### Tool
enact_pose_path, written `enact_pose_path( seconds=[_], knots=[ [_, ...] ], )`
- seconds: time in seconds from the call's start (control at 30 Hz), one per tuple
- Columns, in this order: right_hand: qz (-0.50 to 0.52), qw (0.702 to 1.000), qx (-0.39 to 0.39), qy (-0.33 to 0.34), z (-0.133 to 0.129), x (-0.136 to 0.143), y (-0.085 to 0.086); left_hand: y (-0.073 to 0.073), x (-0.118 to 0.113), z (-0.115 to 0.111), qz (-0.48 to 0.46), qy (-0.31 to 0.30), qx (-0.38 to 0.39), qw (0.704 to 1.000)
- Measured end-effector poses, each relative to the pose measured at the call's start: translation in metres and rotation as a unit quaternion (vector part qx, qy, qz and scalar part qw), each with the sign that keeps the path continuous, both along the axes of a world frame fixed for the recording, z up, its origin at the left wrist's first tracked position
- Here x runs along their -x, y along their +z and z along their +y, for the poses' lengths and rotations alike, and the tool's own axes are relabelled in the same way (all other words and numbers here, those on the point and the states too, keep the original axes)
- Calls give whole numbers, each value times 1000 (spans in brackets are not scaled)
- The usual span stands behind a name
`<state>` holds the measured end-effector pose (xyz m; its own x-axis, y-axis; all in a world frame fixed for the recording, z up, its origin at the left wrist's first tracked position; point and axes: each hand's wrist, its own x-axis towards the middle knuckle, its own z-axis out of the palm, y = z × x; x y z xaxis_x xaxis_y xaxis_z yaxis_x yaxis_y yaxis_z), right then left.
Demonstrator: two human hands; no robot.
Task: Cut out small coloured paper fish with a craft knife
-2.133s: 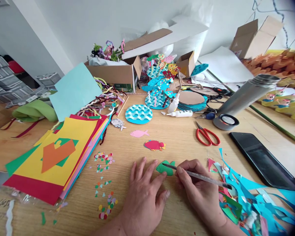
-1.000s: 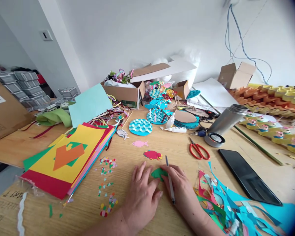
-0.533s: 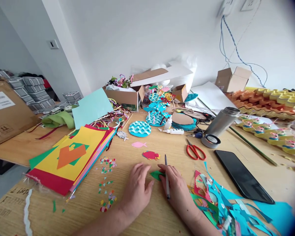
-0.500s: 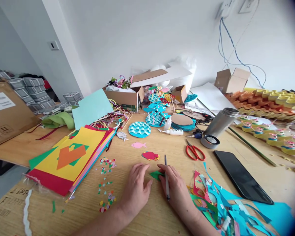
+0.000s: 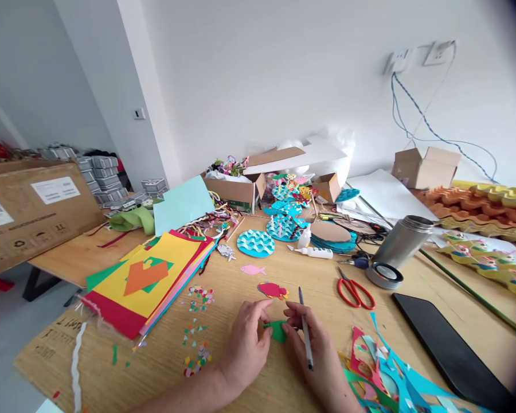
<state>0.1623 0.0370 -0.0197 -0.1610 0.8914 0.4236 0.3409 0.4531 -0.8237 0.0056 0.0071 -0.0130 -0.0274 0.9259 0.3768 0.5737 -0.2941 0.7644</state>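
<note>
Between my hands is a small green paper cutout (image 5: 278, 331), held up by its edges. On its left edge the thumb and fingers of my left hand (image 5: 246, 338) are closed. The fingertips of my right hand (image 5: 316, 347) pinch its right edge, and a pen (image 5: 305, 335) is tucked between the fingers of that same hand. Just beyond lies a red and yellow paper fish (image 5: 273, 290). Farther off are a pink paper fish (image 5: 253, 269) and a grey patterned fish (image 5: 226, 250). Small paper confetti dots (image 5: 198, 358) lie left of my left hand.
Red-handled scissors (image 5: 355, 292), a black phone (image 5: 449, 347) and coloured paper scraps (image 5: 384, 367) are on the right. A steel flask (image 5: 406, 244) stands behind them. Stacked coloured sheets (image 5: 112, 312) lie left. Glue bottles (image 5: 316, 252) and a blue wavy disc (image 5: 255, 244) are farther back.
The green cutout, flat under my right hand before, is now raised between both hands. My left hand has closed in on it. The view has shifted, with the scene lower and farther right.
</note>
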Motion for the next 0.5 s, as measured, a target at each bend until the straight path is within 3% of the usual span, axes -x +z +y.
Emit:
enact_pose_path(
  seconds=[0.17,0.27,0.5],
  knots=[
    [15,1000,-25,11,0,2,-5,9,1,-4,11,0,39,999],
    [1,998,-62,-1,-1,0,-4,16,8,6,13,-2,78,997],
    [-30,988,-138,-62,0,-3,6,29,65,77,47,-3,182,982]
  ],
)
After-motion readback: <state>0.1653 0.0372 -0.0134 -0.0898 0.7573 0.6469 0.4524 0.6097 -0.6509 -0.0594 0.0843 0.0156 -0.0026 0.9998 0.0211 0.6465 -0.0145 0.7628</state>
